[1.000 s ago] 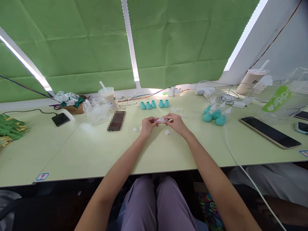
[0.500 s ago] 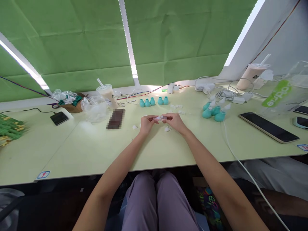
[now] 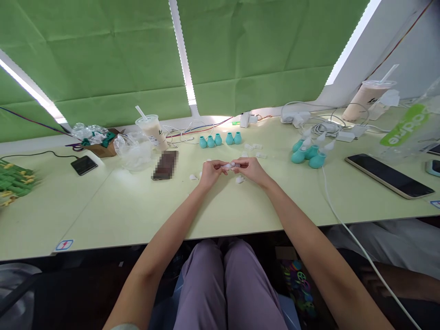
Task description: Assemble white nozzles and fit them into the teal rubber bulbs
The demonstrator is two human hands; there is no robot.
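My left hand [image 3: 212, 173] and my right hand [image 3: 251, 168] meet above the middle of the table, fingers closed in a pinch. Between them is a small whitish translucent piece [image 3: 229, 166], gripped from both sides; its exact kind is too small to make out. Small white pieces [image 3: 239, 179] lie just below my right hand, and another white piece [image 3: 193, 177] is left of my left hand. Beyond my hands stand several teal bulb-shaped pots [image 3: 218, 140] in a row. Clear plastic pieces [image 3: 257, 146] lie behind my right hand.
Teal bulbs with white tips [image 3: 311, 153] stand to the right, near a phone [image 3: 390, 176] and a white cable [image 3: 330, 197]. At the left are a drink cup [image 3: 153, 131], a plastic bag [image 3: 134, 151] and a small box [image 3: 103, 145]. Another person's arm [image 3: 405, 279] shows at lower right.
The view has shifted slightly. My hands stay together on the small whitish piece, with only slight finger movement.
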